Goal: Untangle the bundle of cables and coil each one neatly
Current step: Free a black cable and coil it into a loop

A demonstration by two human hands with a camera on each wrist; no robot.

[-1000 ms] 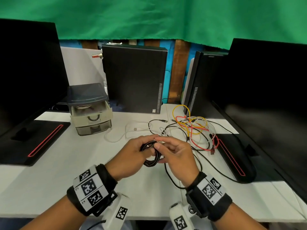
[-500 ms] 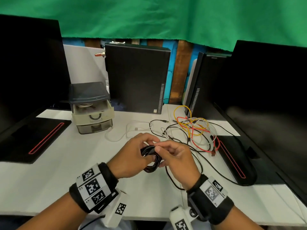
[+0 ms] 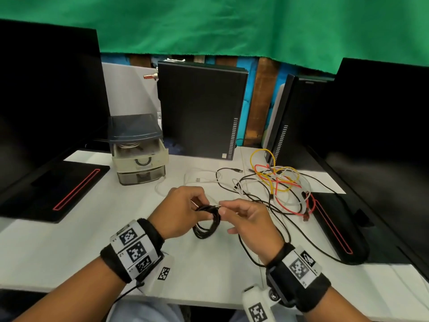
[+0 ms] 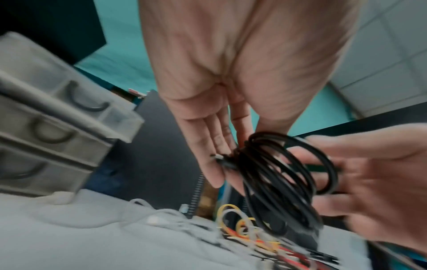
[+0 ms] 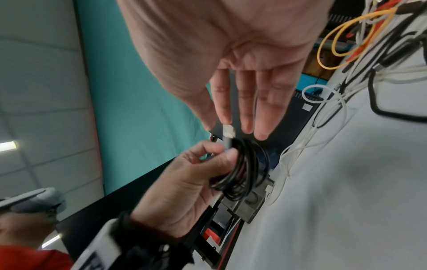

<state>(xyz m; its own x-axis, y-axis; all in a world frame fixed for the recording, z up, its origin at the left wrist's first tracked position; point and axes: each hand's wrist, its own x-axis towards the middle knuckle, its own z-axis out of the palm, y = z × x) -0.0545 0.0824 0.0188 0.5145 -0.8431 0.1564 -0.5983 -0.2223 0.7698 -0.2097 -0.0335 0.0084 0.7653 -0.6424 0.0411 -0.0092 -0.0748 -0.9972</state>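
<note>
The black coil [image 3: 207, 223] is held in the air just in front of the tangled bundle [image 3: 276, 187], above the table [image 3: 69, 240], w/ several loops already stacked. It is pinched at its top by the left hand [image 3: 180, 211], thumb and fingers curled round the gathered loops, as shown in the right wrist view. The right hand [image 3: 247, 220] is brought in from the bundle side, its fingers [image 5: 245, 109] nearly straight, w/ the silver plug end [image 5: 228, 132] taken lightly at the fingertips; whether it is truly pinched or only touched cannot be told for sure. The step in hand is judged to be the finishing of this coil, i.e. the loose plug tail being tucked or wrapped. For that to be done well, the loops should be kept clamped flat by the left hand so none springs out, and the tail should be passed round the stack or through its centre w/o being yanked. Strain is best kept off the connector; the cable just behind it should be gripped instead. The loops should be left equal in size, approx. one on another. The finished coil is best set down on the side away from the bundle, so it is not caught again by the yellow, red, white and black strands lying there.
</note>
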